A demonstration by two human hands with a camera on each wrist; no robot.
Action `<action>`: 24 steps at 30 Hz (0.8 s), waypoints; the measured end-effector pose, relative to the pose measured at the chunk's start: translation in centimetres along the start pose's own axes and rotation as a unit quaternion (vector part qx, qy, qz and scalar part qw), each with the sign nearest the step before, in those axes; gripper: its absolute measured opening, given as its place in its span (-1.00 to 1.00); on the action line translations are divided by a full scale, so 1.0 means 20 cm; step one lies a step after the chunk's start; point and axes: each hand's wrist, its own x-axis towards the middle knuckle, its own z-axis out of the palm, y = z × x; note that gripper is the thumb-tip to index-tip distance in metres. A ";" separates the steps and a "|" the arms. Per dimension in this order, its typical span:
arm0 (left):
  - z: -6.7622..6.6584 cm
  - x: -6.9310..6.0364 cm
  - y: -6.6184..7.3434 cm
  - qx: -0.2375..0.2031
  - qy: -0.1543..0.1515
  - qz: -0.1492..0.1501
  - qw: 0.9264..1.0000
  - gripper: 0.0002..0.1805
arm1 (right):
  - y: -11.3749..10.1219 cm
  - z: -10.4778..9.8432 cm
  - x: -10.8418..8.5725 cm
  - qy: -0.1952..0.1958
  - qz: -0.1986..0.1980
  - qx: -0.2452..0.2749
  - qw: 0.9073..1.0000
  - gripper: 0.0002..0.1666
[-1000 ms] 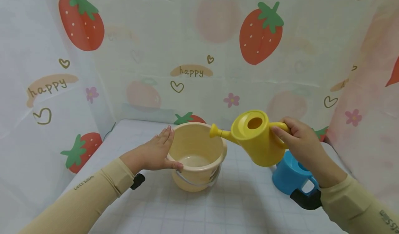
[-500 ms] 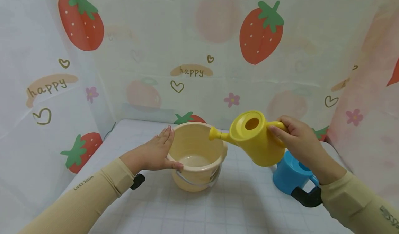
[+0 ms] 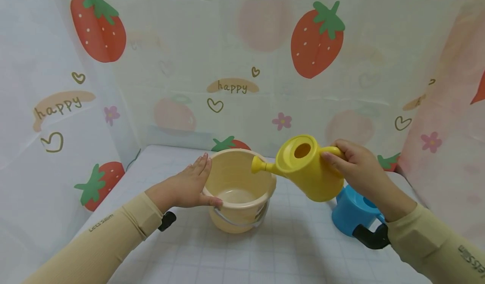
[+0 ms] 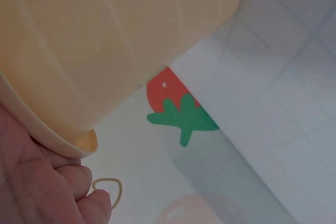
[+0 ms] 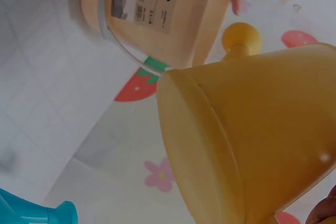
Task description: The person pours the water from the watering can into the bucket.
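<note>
A cream bucket (image 3: 232, 175) with a pale handle stands upright on the table. My left hand (image 3: 185, 187) rests on its left rim, fingers straight and thumb on the near edge. Tilted toward the bucket, a yellow watering can (image 3: 307, 175) is held in the air by my right hand (image 3: 359, 166), which grips its handle. The spout tip (image 3: 259, 165) hangs over the bucket's right side. Seen from the right wrist, the can's base (image 5: 202, 150) fills much of the view. I see no water leaving the spout.
A blue watering can (image 3: 349, 214) stands on the table under the right forearm, partly hidden by it and by the black wrist mount (image 3: 371, 237). A grid-patterned cloth covers the table (image 3: 182, 250). Strawberry-printed curtains (image 3: 242, 44) enclose the back and sides.
My right hand has shifted slightly left with the yellow watering can, bringing its spout a little further over the bucket and slightly lower. The left hand and bucket stay put.
</note>
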 end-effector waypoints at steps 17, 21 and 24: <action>-0.01 -0.01 0.01 -0.004 -0.006 -0.006 1.000 0.38 | -0.03 -0.03 0.00 -0.002 -0.021 -0.010 1.000 -0.54; -0.01 -0.01 0.02 -0.005 -0.008 -0.008 1.000 0.38 | -0.04 -0.03 0.00 -0.005 -0.018 -0.015 1.000 -0.54; -0.02 -0.02 0.02 -0.003 -0.008 -0.006 1.000 0.37 | -0.05 -0.04 0.00 -0.010 -0.020 -0.015 1.000 -0.56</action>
